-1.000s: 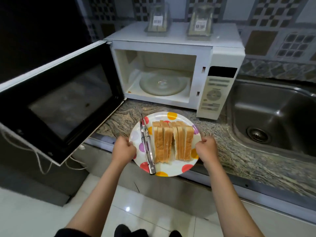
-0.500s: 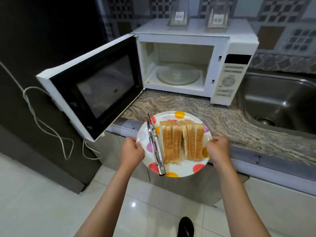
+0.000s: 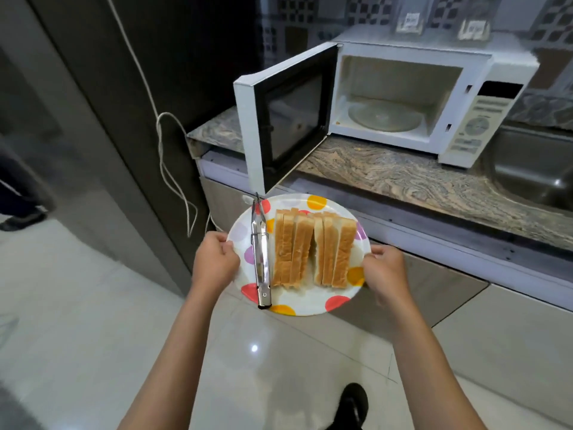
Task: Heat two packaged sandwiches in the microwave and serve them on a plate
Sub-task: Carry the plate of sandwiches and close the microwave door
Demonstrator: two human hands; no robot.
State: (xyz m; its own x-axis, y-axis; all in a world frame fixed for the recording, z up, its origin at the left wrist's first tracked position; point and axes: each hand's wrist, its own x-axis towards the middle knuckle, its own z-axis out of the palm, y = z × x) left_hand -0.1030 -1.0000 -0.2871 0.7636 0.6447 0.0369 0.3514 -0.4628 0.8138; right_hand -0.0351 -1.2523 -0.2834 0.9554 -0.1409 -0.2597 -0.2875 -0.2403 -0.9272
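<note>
A polka-dot plate (image 3: 305, 301) is held in the air over the floor, clear of the counter edge. My left hand (image 3: 215, 262) grips its left rim and my right hand (image 3: 384, 270) grips its right rim. Two sandwiches stand on edge on the plate, the left sandwich (image 3: 291, 248) beside the right sandwich (image 3: 335, 249). Metal tongs (image 3: 259, 252) lie on the plate to their left. The white microwave (image 3: 465, 97) sits on the counter, its door (image 3: 282, 116) swung open and its glass turntable (image 3: 384, 114) bare.
Two clear empty packages (image 3: 409, 20) rest on top of the microwave. A marbled counter (image 3: 418, 178) runs right to a steel sink (image 3: 533, 172). A white cord (image 3: 167, 150) hangs by a dark cabinet at left. My shoe (image 3: 353, 401) is on the tiled floor.
I have stepped back and left from the counter, carrying the plate with both hands. The plate is now off the counter and over the floor. The microwave looks farther away.
</note>
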